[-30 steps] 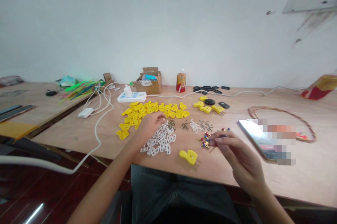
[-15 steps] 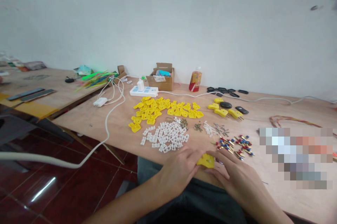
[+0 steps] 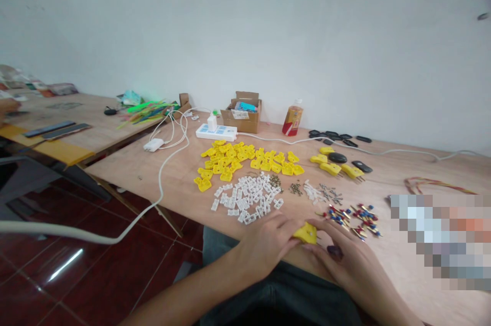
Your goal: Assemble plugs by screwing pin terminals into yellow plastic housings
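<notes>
A yellow plug (image 3: 306, 233) is held at the table's front edge between my two hands. My left hand (image 3: 264, 241) grips its left end, with fingers closed around it. The fingertips and thumb of my right hand (image 3: 347, 254) pinch its right end, where thin metal pins show. Between the right thumb and palm a dark purple object (image 3: 335, 252) shows, mostly hidden. Close beyond the hands lie a heap of white plastic inserts (image 3: 247, 198) and red and blue pieces with brass pins (image 3: 345, 218).
Yellow plug shells (image 3: 230, 155) lie behind the white inserts. Small screws (image 3: 295, 189) and finished-looking yellow plugs (image 3: 330, 168) are to the right. A power strip (image 3: 217, 133), a cardboard box (image 3: 241, 119) and a bottle (image 3: 292, 119) stand at the back. A white cable (image 3: 161, 178) crosses the left side.
The view has shifted, so the table's things appear farther right. The plug has turned slightly in my fingers, and the dark purple object now shows under my right hand.
</notes>
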`<state>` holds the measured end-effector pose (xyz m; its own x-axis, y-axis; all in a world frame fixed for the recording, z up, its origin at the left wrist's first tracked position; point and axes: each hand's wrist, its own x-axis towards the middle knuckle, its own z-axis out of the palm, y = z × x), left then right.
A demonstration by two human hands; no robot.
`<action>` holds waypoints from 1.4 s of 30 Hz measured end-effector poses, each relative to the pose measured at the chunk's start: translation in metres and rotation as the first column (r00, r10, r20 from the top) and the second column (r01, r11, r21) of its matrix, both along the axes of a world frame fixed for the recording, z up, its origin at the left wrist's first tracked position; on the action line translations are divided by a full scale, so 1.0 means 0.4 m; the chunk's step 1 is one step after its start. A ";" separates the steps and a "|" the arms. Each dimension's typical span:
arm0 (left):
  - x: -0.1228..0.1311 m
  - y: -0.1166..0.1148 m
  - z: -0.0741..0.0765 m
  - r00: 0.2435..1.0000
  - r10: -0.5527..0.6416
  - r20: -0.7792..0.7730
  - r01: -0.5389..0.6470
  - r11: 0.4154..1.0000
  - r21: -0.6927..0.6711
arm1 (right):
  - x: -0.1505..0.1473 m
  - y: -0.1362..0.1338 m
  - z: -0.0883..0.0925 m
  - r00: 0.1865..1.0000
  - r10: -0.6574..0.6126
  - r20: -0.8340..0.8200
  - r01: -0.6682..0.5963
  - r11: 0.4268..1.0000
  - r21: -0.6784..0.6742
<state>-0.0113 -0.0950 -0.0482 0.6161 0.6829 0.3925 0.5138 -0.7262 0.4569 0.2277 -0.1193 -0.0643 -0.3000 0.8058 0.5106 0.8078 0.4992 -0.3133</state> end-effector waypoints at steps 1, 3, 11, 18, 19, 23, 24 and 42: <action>0.001 -0.003 0.001 1.000 -0.006 0.027 0.007 1.000 -0.019 | 0.001 -0.003 0.001 1.000 0.010 -0.006 -0.010 1.000 0.006; 0.005 -0.007 0.000 0.996 0.005 0.088 0.001 0.998 -0.065 | 0.002 -0.007 0.002 1.000 0.023 -0.009 -0.023 0.999 0.024; 0.031 -0.010 -0.027 0.988 0.126 0.088 -0.110 0.980 -0.163 | 0.000 -0.007 0.033 0.978 0.011 -0.208 0.015 0.992 0.122; 0.032 -0.017 -0.016 0.996 -0.080 -0.046 0.087 0.979 0.182 | 0.039 0.052 0.102 0.984 0.033 -0.175 -0.021 0.998 0.067; 0.032 -0.018 -0.017 0.991 -0.096 -0.088 0.114 0.966 0.232 | 0.038 0.074 0.119 0.991 0.031 -0.132 -0.025 0.999 0.043; 0.033 -0.022 -0.030 0.985 -0.062 -0.158 0.116 0.928 0.355 | -0.005 0.210 0.186 0.994 -0.004 0.111 0.005 1.000 -0.013; 0.033 -0.022 -0.034 0.986 -0.055 -0.156 0.111 0.921 0.374 | -0.025 0.251 0.198 0.981 -0.042 0.192 0.051 0.998 -0.046; 0.028 -0.017 -0.062 0.985 -0.043 -0.167 0.107 0.910 0.401 | -0.196 0.557 0.130 0.931 -0.120 0.344 0.169 0.979 -0.114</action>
